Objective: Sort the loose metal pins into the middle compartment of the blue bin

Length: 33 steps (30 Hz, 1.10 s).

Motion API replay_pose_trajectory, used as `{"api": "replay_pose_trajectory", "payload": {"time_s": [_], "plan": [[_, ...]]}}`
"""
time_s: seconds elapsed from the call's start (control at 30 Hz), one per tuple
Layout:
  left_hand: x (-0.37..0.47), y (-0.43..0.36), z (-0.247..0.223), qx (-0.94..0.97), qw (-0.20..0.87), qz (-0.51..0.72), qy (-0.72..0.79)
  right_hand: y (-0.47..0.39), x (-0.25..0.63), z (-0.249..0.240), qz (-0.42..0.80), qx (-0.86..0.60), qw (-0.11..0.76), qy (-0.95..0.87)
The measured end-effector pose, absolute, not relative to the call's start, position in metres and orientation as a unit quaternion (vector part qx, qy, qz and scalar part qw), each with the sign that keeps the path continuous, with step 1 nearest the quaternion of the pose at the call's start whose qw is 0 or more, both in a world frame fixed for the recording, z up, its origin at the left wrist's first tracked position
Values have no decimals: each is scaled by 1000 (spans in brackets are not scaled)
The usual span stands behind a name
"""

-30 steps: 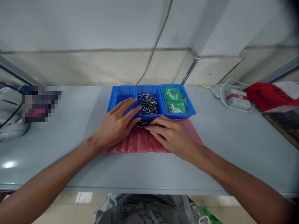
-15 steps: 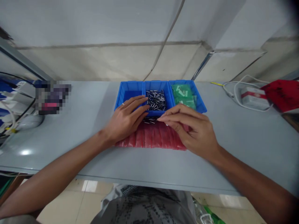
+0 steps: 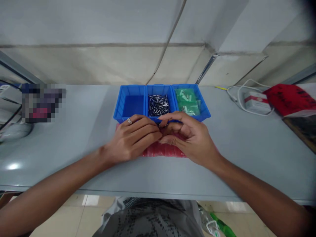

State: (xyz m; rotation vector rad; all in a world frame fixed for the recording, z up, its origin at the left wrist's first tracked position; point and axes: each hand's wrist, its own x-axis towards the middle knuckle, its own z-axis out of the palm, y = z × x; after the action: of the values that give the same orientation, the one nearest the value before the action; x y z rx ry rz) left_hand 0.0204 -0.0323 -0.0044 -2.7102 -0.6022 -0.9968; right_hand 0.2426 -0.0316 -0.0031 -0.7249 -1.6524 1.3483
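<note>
My left hand (image 3: 137, 138) is closed, its fingers bent and pressed together over the red bubble-wrap-like sheet (image 3: 170, 149). My right hand (image 3: 190, 136) is curled, forefinger stretched toward the tray's front edge and thumb beside my left fingertips. The fingertips of both hands meet above the sheet; anything between them is hidden. A few dark metal pins show in the gap behind them. More shiny metal pins (image 3: 158, 104) fill the middle bin of the blue three-part tray (image 3: 118, 110). Its right bin holds green packets (image 3: 188, 98) with pale pieces; the left bin shows its bare bottom.
The grey table (image 3: 98, 171) runs back to the wall. At right lie a white cable (image 3: 238, 95), a white-and-red box (image 3: 256, 102) and a red bag (image 3: 291, 98). White devices and a mouse (image 3: 17, 131) stand at left. Bottles (image 3: 221, 225) are on the floor.
The view has shifted slightly right. My left hand has drawn back from the bin's edge and bent its fingers. My right hand has moved left, its fingertips now meeting those of my left.
</note>
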Motion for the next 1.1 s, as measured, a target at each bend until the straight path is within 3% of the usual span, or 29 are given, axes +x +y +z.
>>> {"api": "replay_pose_trajectory", "payload": {"time_s": [0.17,0.3,1.1], "plan": [[18,-28,1,-860,86,-415,-285,-32,244,0,494,-301,466,-669],[17,-27,2,-866,106,-392,-293,-34,245,4,454,-326,494,-666],[16,-27,2,-872,66,-388,-291,-35,246,1,499,-338,503,-619]]}}
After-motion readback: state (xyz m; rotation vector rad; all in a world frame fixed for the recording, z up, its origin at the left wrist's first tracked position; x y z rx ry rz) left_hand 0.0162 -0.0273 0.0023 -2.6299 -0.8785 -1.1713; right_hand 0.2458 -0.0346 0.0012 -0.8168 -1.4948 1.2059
